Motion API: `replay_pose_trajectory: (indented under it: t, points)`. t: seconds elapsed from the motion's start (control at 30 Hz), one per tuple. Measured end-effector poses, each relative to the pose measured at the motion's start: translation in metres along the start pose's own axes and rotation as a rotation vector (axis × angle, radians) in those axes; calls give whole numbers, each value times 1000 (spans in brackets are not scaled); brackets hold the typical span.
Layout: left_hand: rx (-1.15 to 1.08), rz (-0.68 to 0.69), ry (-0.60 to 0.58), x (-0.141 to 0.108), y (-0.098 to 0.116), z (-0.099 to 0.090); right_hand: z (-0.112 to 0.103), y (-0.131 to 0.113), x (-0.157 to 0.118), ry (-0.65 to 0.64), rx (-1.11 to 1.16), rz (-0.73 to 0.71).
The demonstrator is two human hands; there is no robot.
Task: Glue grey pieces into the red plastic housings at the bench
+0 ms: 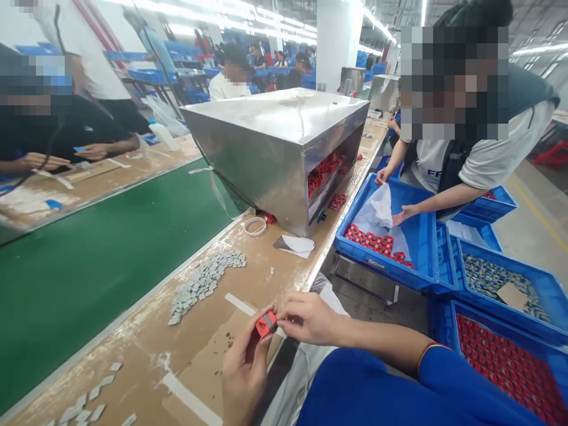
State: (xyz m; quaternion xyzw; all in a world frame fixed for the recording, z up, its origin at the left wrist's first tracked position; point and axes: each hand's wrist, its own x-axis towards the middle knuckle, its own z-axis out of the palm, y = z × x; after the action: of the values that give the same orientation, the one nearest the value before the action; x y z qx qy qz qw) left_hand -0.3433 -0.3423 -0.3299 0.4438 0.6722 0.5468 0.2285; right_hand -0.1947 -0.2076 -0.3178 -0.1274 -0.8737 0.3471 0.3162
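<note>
Pinching a small red block (266, 325) between the fingers of my left hand (243, 378) and right hand (310, 318), both closed on it above the desk (270, 278), gray chips (206, 284) lying nearby.

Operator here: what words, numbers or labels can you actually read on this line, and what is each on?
"FF" on the co-worker's T-shirt, anything further hidden; the label on the blue crate is too small to read; nothing readable on the red part.

Small red block (266, 325) with dark insert
</note>
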Motion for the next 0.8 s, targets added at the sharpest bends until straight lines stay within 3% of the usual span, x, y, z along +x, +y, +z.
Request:
replay_pose_trajectory:
  t: [0.23, 0.4, 0.67, 0.8]
  points:
    - [-128, -106, 64, -9, -3, -10, 16, -9, 4, -81, 31, 32]
    - [-158, -106, 153, -19, 1, -19, 24, -17, 14, -96, 55, -74]
    - [-92, 15, 296, -29, 3, -19, 35, -19, 22, -104, 115, -193]
    - [-97, 84, 247, -16, 6, -4, 19, -10, 18, -49, 124, -196]
